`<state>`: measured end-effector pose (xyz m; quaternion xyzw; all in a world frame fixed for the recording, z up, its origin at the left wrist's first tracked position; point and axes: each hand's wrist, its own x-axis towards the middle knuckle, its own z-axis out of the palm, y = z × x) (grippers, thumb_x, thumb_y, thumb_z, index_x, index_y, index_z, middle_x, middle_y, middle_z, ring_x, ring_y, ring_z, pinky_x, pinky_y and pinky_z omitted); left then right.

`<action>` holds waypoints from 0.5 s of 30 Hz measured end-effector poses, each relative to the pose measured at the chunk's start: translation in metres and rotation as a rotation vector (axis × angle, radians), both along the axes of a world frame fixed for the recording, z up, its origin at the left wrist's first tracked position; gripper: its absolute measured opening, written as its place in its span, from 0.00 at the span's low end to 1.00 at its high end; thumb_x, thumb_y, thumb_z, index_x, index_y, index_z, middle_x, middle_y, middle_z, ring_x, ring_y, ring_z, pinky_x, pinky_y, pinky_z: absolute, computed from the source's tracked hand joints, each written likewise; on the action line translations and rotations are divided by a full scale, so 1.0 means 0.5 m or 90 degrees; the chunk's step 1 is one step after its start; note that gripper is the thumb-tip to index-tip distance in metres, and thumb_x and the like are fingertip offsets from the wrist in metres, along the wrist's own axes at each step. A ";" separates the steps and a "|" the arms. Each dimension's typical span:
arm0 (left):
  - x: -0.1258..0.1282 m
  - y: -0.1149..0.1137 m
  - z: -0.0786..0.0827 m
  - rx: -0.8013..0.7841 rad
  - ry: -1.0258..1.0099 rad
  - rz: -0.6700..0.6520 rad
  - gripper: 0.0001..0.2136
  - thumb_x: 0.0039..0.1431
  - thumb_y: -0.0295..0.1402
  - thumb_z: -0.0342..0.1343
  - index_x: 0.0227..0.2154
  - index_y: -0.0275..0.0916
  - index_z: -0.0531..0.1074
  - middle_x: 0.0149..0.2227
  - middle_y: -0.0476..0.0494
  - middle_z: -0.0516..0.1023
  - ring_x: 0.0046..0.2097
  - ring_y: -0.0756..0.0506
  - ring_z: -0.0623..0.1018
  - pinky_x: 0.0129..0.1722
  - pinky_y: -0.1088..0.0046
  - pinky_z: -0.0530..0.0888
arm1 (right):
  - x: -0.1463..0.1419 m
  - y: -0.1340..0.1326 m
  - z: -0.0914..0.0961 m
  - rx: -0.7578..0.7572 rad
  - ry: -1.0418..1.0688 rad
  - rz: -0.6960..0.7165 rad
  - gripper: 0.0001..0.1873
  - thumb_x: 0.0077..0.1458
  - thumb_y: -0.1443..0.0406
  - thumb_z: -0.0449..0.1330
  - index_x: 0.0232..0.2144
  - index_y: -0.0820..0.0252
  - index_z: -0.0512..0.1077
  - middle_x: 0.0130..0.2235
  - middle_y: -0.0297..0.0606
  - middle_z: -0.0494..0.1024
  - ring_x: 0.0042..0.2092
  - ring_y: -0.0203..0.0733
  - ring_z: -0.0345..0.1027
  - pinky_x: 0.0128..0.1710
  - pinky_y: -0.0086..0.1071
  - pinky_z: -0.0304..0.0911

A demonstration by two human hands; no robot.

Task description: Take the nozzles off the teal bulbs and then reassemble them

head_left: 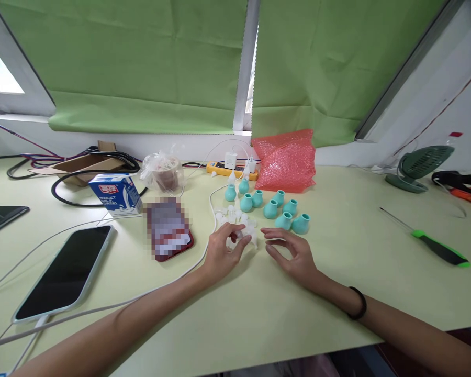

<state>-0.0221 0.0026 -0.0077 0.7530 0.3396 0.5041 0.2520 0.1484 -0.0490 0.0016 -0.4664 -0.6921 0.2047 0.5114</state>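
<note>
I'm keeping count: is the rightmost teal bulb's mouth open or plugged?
Open: the rightmost teal bulb shows a bare, dark round hole at its top.

Your light is soft; the window [0, 68] at ten o'clock glares white, your left hand [223, 254] casts a faint shadow, and pixelation veils the red-edged phone [169, 229] at eight.

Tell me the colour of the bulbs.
The bulbs are turquoise, best seen in the head view.
</note>
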 end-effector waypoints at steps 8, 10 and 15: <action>-0.002 0.013 0.005 -0.123 -0.144 0.033 0.14 0.55 0.36 0.46 0.45 0.39 0.64 0.34 0.46 0.70 0.34 0.51 0.70 0.32 0.76 0.70 | 0.001 0.016 -0.019 0.113 -0.355 0.008 0.14 0.51 0.68 0.50 0.42 0.58 0.64 0.49 0.45 0.64 0.50 0.47 0.58 0.46 0.45 0.59; -0.003 0.012 0.005 -0.109 -0.128 0.025 0.15 0.56 0.36 0.46 0.45 0.39 0.64 0.36 0.45 0.69 0.37 0.50 0.70 0.34 0.75 0.70 | 0.002 0.020 -0.018 0.125 -0.393 0.003 0.14 0.52 0.68 0.49 0.42 0.59 0.64 0.50 0.46 0.62 0.51 0.47 0.57 0.47 0.44 0.58; -0.003 0.013 -0.001 -0.120 -0.104 -0.010 0.15 0.56 0.36 0.46 0.44 0.38 0.65 0.37 0.43 0.69 0.37 0.49 0.70 0.35 0.74 0.69 | -0.001 0.050 0.009 0.132 -0.459 -0.005 0.15 0.54 0.68 0.46 0.45 0.60 0.62 0.51 0.47 0.61 0.52 0.48 0.54 0.48 0.45 0.57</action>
